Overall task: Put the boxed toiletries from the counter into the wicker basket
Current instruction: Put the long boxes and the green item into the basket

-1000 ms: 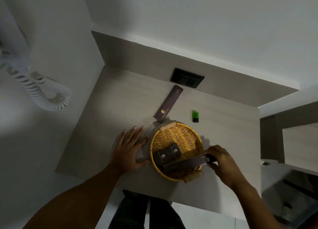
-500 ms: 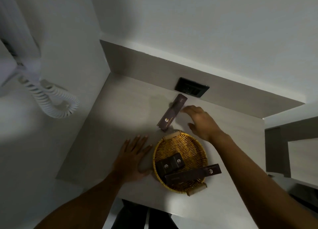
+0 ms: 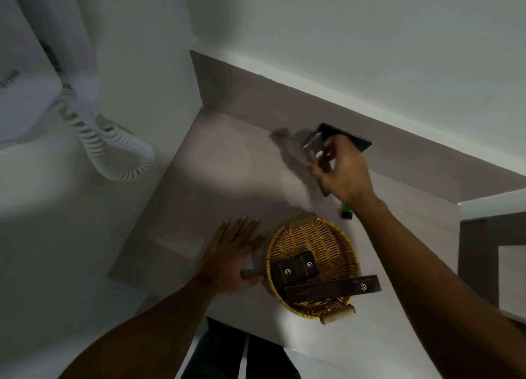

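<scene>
Mostly done, by the look of it. Surface [image 3: 216,162] is a pale corner counter w/ a dark wall outlet behind the right hand, and apart from a small green item it looks bare of boxes now. Wicker basket [image 3: 321,236] sits near the front edge and holds two small dark boxes [image 3: 294,267] side by side, plus a long dark box [image 3: 333,289] lying across the near side, its right end poking out over the rim. Left hand [image 3: 230,256] lies flat and empty on the surface just beside the basket, fingers spread, prob. steadying it. Right hand [image 3: 338,170] is up near the back wall, fingers closed round another long dark box [image 3: 313,145], lifted clear of the surface; it's motion-blurred, so exact grip is hard to read. That appears to be the last boxed item; what's left is carrying it over and dropping it in. Green item [image 3: 345,210] beside the basket isn't boxed, so likely stays.
</scene>
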`<state>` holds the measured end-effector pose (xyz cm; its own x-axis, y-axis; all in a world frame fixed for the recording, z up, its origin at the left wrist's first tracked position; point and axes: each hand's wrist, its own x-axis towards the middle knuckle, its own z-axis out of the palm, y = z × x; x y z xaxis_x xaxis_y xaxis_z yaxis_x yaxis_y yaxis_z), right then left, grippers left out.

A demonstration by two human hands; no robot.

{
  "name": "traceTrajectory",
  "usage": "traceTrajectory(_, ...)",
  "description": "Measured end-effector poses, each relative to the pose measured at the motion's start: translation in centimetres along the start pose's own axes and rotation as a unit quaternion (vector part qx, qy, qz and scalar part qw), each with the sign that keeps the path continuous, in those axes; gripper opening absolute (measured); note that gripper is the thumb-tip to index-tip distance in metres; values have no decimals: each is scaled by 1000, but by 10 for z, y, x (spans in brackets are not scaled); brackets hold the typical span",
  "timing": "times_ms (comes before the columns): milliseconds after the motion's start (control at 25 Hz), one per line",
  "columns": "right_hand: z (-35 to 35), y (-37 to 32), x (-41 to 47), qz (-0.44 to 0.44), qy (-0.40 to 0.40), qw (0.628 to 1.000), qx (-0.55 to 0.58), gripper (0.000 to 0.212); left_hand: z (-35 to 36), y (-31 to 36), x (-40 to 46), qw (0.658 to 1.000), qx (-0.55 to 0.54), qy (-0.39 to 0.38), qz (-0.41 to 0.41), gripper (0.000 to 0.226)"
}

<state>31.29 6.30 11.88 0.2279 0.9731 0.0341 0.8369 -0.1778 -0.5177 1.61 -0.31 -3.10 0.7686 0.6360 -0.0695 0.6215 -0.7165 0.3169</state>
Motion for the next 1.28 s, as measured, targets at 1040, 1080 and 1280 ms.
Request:
traceTrajectory(1040,50,45,-128,352,82,932,-42,58,0,0,1,1000,2,9,4,90)
traceTrajectory(1080,48,45,-128,340,89,935,-42,61,0,0,1,1000,4,8,4,90)
traceTrajectory(1280,21,74,-101,408,106,905,57,54,2,-1,1,1000,10,0,4,91)
